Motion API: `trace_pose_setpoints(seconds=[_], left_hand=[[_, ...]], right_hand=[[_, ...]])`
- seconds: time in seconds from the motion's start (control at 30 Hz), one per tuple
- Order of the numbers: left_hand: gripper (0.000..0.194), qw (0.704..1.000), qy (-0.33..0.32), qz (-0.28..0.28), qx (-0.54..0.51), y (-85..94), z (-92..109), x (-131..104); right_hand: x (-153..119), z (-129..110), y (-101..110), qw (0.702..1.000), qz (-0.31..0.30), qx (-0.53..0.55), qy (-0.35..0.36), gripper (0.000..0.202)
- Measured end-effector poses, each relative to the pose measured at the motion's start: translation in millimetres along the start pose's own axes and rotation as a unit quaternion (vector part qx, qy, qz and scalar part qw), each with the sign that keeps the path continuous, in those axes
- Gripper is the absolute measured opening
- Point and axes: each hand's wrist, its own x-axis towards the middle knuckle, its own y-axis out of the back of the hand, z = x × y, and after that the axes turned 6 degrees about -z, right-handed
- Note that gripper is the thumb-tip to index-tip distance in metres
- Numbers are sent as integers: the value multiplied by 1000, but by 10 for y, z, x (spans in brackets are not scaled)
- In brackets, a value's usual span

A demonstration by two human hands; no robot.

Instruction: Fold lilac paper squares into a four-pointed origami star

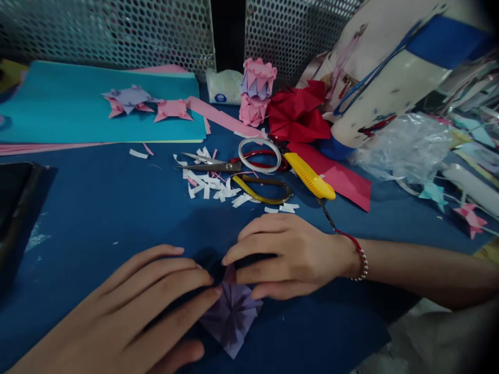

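Note:
A small creased purple paper [234, 317] lies on the blue tabletop between my hands, a folded point rising at its upper corner. My left hand [144, 306] is spread flat, its index fingertip at the paper's left edge and its thumb apart below. From the right, my right hand [286, 257] bends over the paper, fingers slightly apart, fingertips on its upper corner and right side. A red cord and a beaded bracelet circle the right wrist. The fingertips cover part of the paper's top.
Scissors [218, 165], a white tape ring [242, 156], a yellow cutter [312, 174] and white paper scraps [206, 184] lie beyond my hands. Blue sheets [58, 104] and folded pink and purple pieces sit behind. A phone [15, 197] is left; a bottle [393, 88] leans right.

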Motion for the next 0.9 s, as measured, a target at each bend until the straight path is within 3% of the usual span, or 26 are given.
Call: trace_pose_setpoints(seconds=[0.17, 0.33, 0.57, 0.77, 0.9], left_hand=[[26, 998, -46, 33, -2, 102, -104, 155], [23, 994, 32, 14, -100, 149, -40, 188], [19, 980, 80, -13, -182, 231, -154, 248], [33, 981, 67, -13, -180, 99, -205, 280], [25, 984, 50, -46, -165, -2, -187, 275]], right_hand=[[2, 1, 22, 1000, 1, -21, 1, 27], [40, -12, 29, 999, 2, -53, 3, 43], [1, 22, -40, 991, -120, -33, -52, 59], [26, 15, -26, 987, -140, -16, -79, 59], [47, 58, -37, 982, -141, 5, -125, 56]])
